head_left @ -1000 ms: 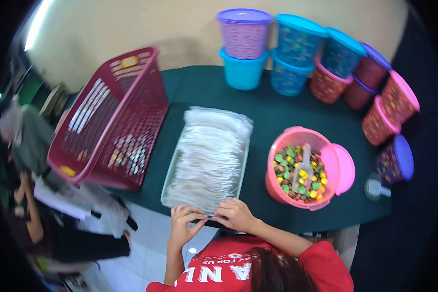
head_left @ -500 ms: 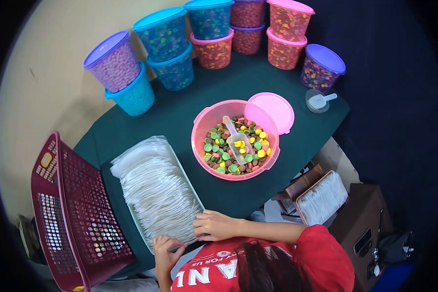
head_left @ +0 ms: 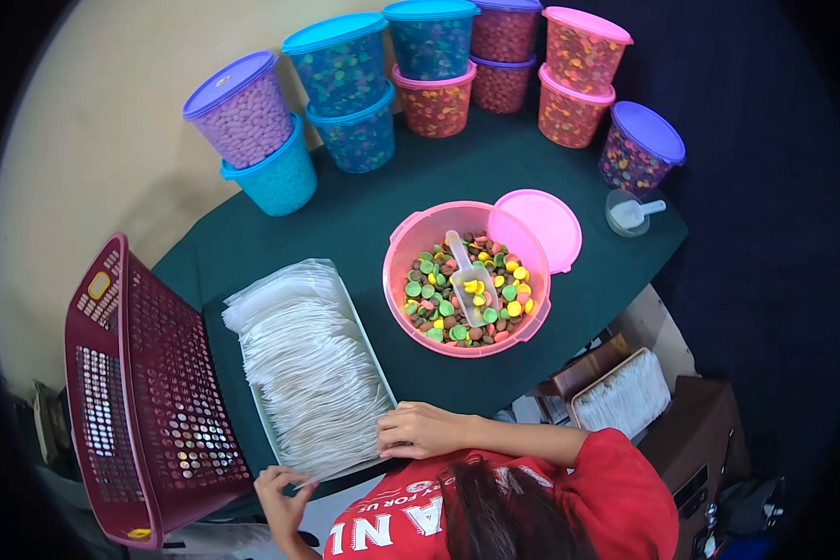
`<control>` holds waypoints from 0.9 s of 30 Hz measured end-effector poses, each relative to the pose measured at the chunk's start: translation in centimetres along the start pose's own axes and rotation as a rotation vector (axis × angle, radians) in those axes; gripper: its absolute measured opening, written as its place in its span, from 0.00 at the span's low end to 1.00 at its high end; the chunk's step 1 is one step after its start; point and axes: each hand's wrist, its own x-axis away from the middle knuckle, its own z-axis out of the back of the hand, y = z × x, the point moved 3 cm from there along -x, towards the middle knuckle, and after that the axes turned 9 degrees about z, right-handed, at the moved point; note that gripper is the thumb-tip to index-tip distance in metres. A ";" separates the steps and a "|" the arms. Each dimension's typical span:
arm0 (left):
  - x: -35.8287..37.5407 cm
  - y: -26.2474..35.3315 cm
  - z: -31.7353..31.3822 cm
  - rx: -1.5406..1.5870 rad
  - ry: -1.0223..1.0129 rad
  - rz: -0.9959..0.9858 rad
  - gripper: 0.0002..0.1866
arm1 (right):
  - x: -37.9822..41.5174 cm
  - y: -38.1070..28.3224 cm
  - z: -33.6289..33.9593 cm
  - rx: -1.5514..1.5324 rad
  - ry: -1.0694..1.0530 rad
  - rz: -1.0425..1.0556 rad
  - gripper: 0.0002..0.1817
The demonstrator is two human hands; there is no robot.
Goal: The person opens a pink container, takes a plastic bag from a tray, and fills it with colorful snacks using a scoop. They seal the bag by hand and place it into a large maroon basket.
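Observation:
A pale tray (head_left: 379,366) holds a long row of thin whitish plastic bags (head_left: 310,373), packed on edge and overlapping. My left hand (head_left: 285,493) is at the tray's near left corner, thumb and finger pinched on the corner of the nearest bag. At the near right corner, my right hand (head_left: 420,431) has its fingers curled against the other end of the bags; its fingertips are partly hidden. Beyond the hands stands a pink tub (head_left: 397,317) of coloured, button-shaped candies (head_left: 429,291). A clear scoop (head_left: 471,285) lies in it with yellow pieces.
A pink lid (head_left: 555,233) lies against the tub. Lidded candy tubs (head_left: 350,131) line the back, some stacked. A small bowl (head_left: 616,219) with a white scoop (head_left: 637,213) sits at right. A maroon basket (head_left: 173,364) stands left. Another box of bags (head_left: 625,392) is below, right.
My left hand has moved left along the tray's near edge, away from my right hand, which stays at the right corner. The view has shifted slightly.

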 end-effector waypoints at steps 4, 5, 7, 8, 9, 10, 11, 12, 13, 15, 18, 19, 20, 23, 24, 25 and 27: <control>1.4 -0.9 0.7 0.189 0.032 0.088 0.09 | 0.1 0.5 0.3 -0.150 0.029 -0.029 0.09; 1.8 -0.9 0.8 0.218 0.063 0.100 0.09 | 0.2 0.7 0.4 -0.165 0.020 -0.066 0.09; 2.5 -1.1 1.1 0.418 0.179 0.130 0.05 | 0.3 1.0 1.0 -0.248 0.047 -0.162 0.08; 2.8 -1.4 0.8 0.527 0.273 0.158 0.04 | 0.3 1.2 1.3 -0.323 0.089 -0.270 0.07; 2.9 -1.7 0.6 0.630 0.375 0.184 0.04 | 0.1 1.0 1.3 -0.341 0.061 -0.243 0.07; 2.8 -1.1 0.5 0.672 0.403 0.203 0.05 | -0.1 1.2 1.8 -0.542 0.240 -0.314 0.07; 2.7 -0.1 0.0 0.767 0.495 0.239 0.06 | 0.0 1.5 2.2 -0.744 0.413 -0.395 0.06; 2.6 1.2 -0.6 0.900 0.540 0.340 0.10 | 0.2 1.8 2.5 -0.890 0.419 -0.415 0.06; 2.4 2.7 -1.4 1.035 0.581 0.349 0.15 | 0.3 2.0 2.7 -0.963 0.461 -0.442 0.07; 1.7 5.1 -3.1 1.241 0.578 0.320 0.19 | 0.3 1.8 3.6 -1.061 0.475 -0.485 0.07; 1.5 8.4 -5.4 0.983 0.639 0.353 0.27 | 0.9 1.2 4.6 -1.098 0.415 -0.451 0.08; 1.6 9.6 -5.9 0.897 0.681 0.308 0.29 | 1.0 1.0 5.1 -1.076 0.382 -0.429 0.08; 1.7 11.0 -6.0 0.898 0.718 0.317 0.29 | 1.2 0.6 5.6 -1.060 0.386 -0.439 0.08; 2.6 14.0 -6.2 0.927 0.725 0.225 0.32 | 2.3 0.3 7.1 -0.965 0.419 -0.480 0.08; 2.8 13.8 -6.8 0.900 0.672 0.300 0.32 | 2.6 0.0 7.8 -0.958 0.446 -0.501 0.09; 3.0 13.6 -7.5 0.878 0.614 0.377 0.32 | 3.0 -0.1 8.4 -1.015 0.454 -0.533 0.08; 3.4 14.3 -8.2 0.867 0.780 0.343 0.25 | 4.0 -0.2 9.5 -0.998 0.377 -0.524 0.10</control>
